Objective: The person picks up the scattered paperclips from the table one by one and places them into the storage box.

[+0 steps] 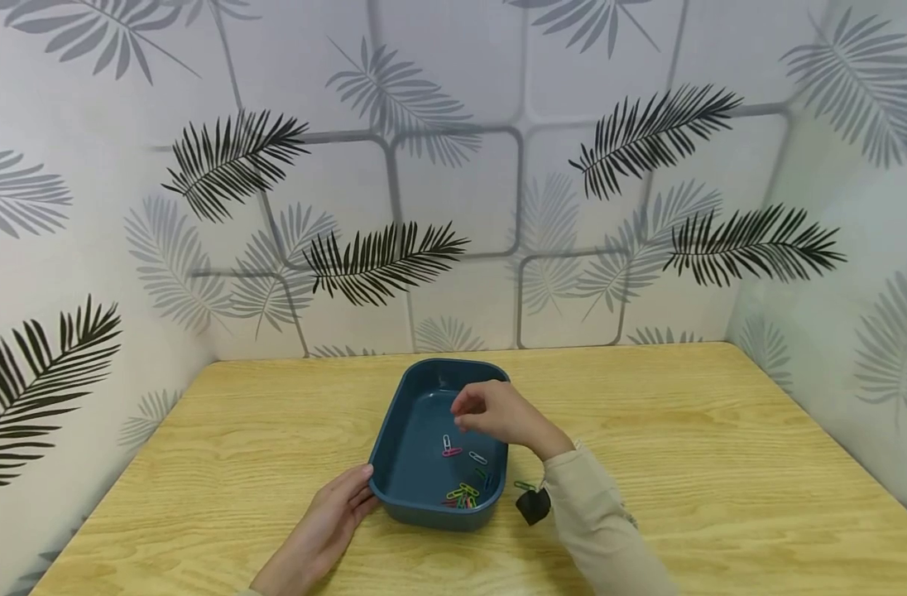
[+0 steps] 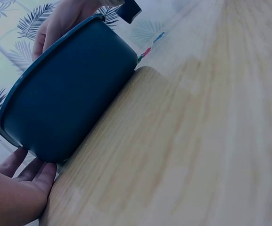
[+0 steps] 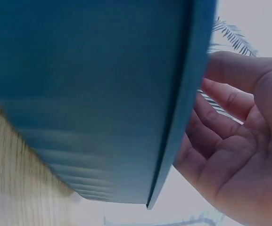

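A dark blue plastic tray [image 1: 394, 430] with raised walls lies lengthwise on the table, several coloured paper clips [image 1: 464, 492] heaped inside at its near end. Further in are a white paper clip [image 1: 447, 442], a pink paper clip [image 1: 452, 452] and another pale paper clip [image 1: 478, 457]. My left hand [image 1: 333, 517] grips the near left corner, thumb at the rim and fingers against the outer wall [image 2: 79, 94]. Over the tray's far right part hovers my right hand [image 1: 501, 412], fingers bent, thumb apart from them, nothing visible between. In the right wrist view the rim hides its fingertips.
A green paper clip [image 1: 525, 486] lies on the wooden table [image 1: 684, 447] just right of the tray, beside a black block [image 1: 534, 505] at the right wrist. Beyond the table's far edge stands a wall [image 1: 461, 207] with a leaf pattern.
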Action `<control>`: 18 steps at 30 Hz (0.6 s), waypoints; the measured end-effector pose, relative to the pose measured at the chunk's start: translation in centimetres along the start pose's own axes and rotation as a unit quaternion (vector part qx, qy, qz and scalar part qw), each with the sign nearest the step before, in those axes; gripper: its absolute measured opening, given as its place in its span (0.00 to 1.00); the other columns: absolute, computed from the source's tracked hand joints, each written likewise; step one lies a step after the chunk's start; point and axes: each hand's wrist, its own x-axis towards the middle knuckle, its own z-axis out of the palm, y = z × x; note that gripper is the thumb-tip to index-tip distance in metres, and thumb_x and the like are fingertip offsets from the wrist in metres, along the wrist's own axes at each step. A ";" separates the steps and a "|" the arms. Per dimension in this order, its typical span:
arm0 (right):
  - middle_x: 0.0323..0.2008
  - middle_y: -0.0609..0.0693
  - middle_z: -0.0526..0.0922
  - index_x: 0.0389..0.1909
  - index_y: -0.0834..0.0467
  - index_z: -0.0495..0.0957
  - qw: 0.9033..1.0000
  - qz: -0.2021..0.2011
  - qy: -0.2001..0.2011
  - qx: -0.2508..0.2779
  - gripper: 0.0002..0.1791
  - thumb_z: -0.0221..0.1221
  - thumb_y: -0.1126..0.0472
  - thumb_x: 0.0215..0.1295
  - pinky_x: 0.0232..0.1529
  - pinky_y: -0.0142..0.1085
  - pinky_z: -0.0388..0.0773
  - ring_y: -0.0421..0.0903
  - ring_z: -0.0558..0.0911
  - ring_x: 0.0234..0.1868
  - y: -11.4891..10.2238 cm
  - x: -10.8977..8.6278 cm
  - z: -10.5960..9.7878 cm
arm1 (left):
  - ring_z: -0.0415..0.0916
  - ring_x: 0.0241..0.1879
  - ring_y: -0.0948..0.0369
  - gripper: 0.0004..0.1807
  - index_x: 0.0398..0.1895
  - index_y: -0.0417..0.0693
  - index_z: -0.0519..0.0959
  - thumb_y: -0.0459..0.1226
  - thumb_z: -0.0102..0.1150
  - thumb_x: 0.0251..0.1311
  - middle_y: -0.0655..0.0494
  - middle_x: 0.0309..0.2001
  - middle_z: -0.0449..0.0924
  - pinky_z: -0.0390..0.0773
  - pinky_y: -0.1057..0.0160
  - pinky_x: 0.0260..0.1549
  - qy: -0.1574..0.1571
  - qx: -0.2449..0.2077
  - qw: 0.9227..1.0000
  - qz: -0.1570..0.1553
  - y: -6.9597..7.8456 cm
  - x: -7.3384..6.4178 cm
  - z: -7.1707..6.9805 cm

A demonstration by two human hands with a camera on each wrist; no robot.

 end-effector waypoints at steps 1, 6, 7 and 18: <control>0.32 0.47 0.83 0.40 0.62 0.80 1.000 -0.004 -0.002 -0.005 0.05 0.61 0.67 0.65 0.36 0.34 0.77 0.50 0.83 0.36 0.0 -0.1 0.0 | 0.72 0.52 0.59 0.26 0.59 0.31 0.66 0.44 0.54 0.70 0.47 0.54 0.72 0.71 0.60 0.55 -0.001 -0.002 1.000 -0.001 0.0 0.0 -0.1; 0.34 0.47 0.83 0.40 0.61 0.81 0.999 -0.016 -0.006 -0.033 0.05 0.61 0.66 0.65 0.37 0.32 0.78 0.40 0.81 0.35 0.5 -0.9 -0.4 | 0.71 0.53 0.60 0.29 0.63 0.30 0.62 0.45 0.53 0.70 0.47 0.56 0.71 0.71 0.60 0.55 -0.007 -0.006 1.000 -0.002 -0.1 0.0 -0.2; 0.35 0.47 0.83 0.40 0.61 0.81 0.999 -0.018 -0.006 -0.037 0.05 0.61 0.66 0.65 0.37 0.32 0.78 0.40 0.80 0.35 0.7 -1.1 -0.6 | 0.71 0.54 0.60 0.30 0.63 0.29 0.62 0.45 0.53 0.70 0.47 0.56 0.71 0.71 0.60 0.55 -0.007 -0.007 1.000 -0.003 -0.1 0.0 -0.2; 0.36 0.48 0.82 0.39 0.60 0.81 0.997 -0.022 0.043 -0.056 0.04 0.60 0.65 0.66 0.31 0.34 0.78 0.42 0.80 0.34 2.9 -4.2 -2.8 | 0.71 0.52 0.59 0.27 0.60 0.31 0.66 0.44 0.54 0.70 0.48 0.55 0.72 0.71 0.60 0.55 -0.010 -0.004 1.000 0.005 -0.1 0.1 -0.3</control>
